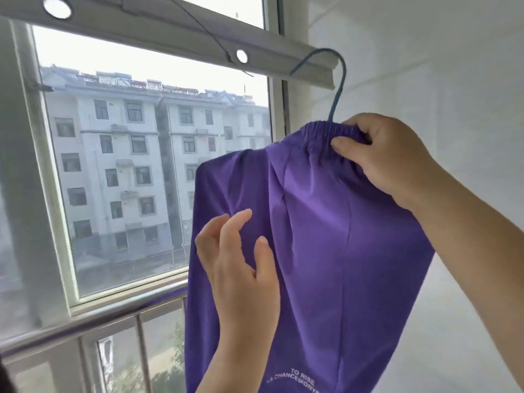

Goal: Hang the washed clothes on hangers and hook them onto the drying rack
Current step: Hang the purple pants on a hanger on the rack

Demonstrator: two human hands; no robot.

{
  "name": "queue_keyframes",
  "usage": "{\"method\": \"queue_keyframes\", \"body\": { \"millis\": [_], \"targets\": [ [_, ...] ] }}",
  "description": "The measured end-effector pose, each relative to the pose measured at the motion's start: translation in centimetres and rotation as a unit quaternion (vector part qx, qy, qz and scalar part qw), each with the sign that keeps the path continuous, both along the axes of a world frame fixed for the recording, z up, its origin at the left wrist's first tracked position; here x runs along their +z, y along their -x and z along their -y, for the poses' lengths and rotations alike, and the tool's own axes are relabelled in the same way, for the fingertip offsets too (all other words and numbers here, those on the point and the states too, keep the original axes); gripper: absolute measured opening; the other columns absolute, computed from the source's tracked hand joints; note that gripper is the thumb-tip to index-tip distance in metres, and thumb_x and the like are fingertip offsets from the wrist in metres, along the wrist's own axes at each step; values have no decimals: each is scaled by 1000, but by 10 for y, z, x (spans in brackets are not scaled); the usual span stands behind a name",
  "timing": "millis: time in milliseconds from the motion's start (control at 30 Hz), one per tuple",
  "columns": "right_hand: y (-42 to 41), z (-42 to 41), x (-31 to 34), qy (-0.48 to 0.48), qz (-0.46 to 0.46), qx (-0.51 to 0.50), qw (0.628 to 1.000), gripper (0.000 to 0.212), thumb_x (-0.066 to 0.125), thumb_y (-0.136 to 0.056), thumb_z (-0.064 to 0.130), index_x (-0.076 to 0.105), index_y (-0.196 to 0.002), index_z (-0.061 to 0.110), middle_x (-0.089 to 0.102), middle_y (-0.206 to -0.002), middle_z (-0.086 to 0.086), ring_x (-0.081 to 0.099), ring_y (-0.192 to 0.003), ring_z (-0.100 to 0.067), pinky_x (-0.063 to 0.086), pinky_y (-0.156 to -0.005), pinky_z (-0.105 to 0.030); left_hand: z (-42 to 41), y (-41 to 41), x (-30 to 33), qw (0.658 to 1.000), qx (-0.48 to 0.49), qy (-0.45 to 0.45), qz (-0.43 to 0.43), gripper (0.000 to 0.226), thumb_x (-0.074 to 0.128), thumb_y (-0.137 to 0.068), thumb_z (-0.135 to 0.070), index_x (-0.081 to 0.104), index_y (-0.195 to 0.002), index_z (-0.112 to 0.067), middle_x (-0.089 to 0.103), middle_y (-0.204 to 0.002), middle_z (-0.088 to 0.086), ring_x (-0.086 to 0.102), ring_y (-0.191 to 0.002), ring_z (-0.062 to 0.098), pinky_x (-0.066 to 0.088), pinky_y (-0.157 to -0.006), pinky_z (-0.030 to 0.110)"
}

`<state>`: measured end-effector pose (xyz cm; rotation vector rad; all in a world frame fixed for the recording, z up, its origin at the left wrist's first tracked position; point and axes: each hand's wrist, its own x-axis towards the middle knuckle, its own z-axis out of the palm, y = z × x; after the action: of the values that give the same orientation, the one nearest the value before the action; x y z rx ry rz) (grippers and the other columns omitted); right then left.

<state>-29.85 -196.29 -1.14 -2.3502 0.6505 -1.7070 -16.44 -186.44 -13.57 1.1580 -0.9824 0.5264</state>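
Purple garment (326, 228) on blue hanger (338, 83), hook over the end of the drying rack bar (175, 43) by the window (147, 165); right hand (388, 160) pinching the gathered elastic band; left hand (241, 265) loose-fingered, resting against the cloth.

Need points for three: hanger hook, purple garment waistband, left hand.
hanger hook (342, 70), head view, on the blue wire's curve beside the rack bar.
purple garment waistband (320, 128), head view, on the gathered elastic edge.
left hand (243, 268), head view, on the back of the hand.
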Motion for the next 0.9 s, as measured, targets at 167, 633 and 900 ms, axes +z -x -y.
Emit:
{"method": "queue_keyframes", "body": {
  "millis": [167,633,900],
  "targets": [
    [33,-1,-97,-181,-86,103,974,8,62,-85,18,67,-87,24,68,-77,6,61,-68,-6,43,-62,-9,-8,14,-28,996,20,-44,78,30,42,-86,-18,58,-111,-19,45,-110,-14,45,-107,5,38,-92,19],
    [93,-21,-304,-438,-133,115,881,27,65,-77,43,67,-61,21,51,-58,2,46,-55,-6,38,-53,-13,2,63,-179,771,-309,-557,10,46,65,-82,-24,51,-125,-35,58,-112,-15,52,-89,-5,40,-74,5],
    [105,-34,-331,-407,-173,134,887,38,60,-86,30,49,-50,23,39,-47,11,36,-49,-4,32,-50,-11,0,59,-201,667,-371,-646,25,32,71,-74,-41,51,-55,-25,45,-56,-11,43,-56,8,33,-58,24]
  ]
}}
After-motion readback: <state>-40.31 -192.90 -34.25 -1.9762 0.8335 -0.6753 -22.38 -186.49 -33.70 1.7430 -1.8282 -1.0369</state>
